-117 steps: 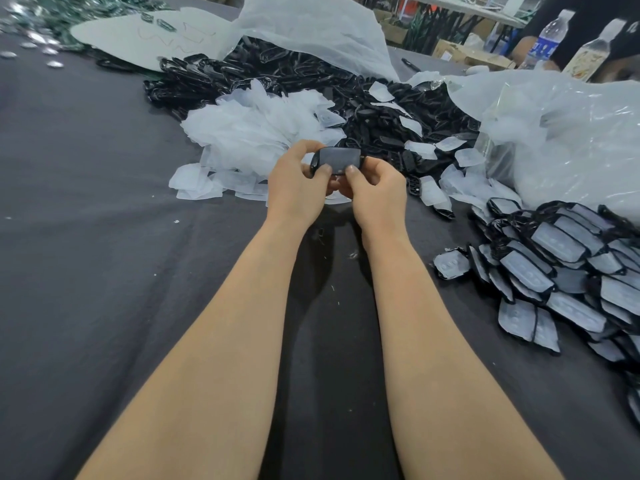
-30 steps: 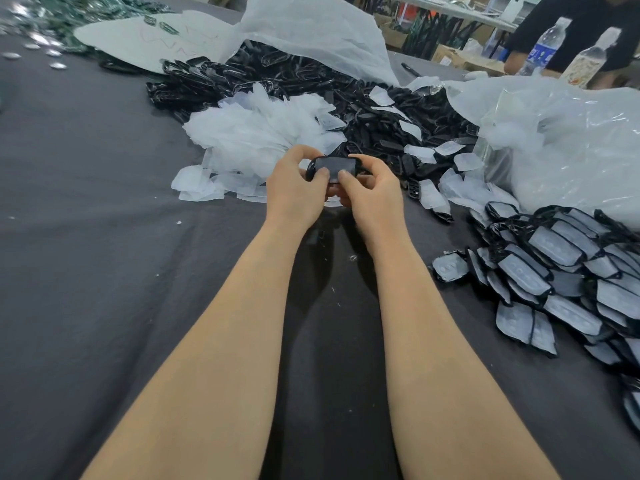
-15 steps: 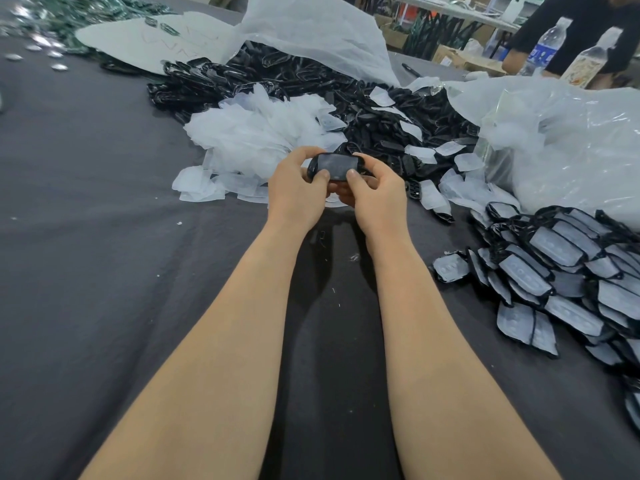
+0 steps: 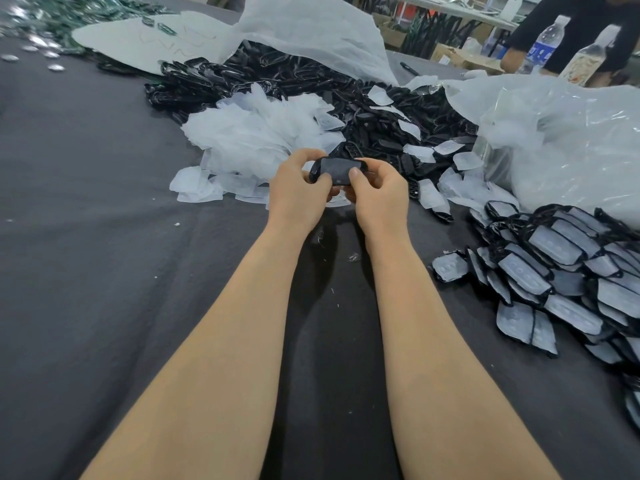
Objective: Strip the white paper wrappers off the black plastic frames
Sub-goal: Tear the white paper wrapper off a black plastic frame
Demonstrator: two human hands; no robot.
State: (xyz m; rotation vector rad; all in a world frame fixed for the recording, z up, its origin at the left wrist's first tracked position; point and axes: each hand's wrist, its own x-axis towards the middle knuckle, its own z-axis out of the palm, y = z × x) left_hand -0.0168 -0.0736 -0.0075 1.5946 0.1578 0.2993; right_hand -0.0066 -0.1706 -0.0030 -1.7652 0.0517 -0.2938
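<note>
Dark grey cloth (image 4: 104, 237) is spread over the whole work table, and pretty much everything is piled on the far half of it. One black plastic frame (image 4: 337, 169) is held up over the cloth in the middle, just in front of the piles, gripped from both ends. The left hand (image 4: 294, 199) is curled round its left end, and the right hand (image 4: 377, 199) is pinching the right end, thumb pressed on the lower front edge. The frame's face looks greyish, so whether a wrapper is on it can't really be told.

Just behind the hands, a fluffy heap of white paper wrappers (image 4: 256, 140) is piled up, with loose ones scattered off to the right. Behind that, a big heap of bare black frames (image 4: 311, 77) is dumped, partly covered by a white plastic sheet (image 4: 311, 29). Over on the right, a stack of wrapped frames (image 4: 571, 265) is laid out next to a crumpled clear bag (image 4: 571, 140). A blue-labelled water bottle (image 4: 543, 46) and a second bottle (image 4: 588, 57) are stood at the far right corner, in front of a person's dark sleeve (image 4: 533, 29).
</note>
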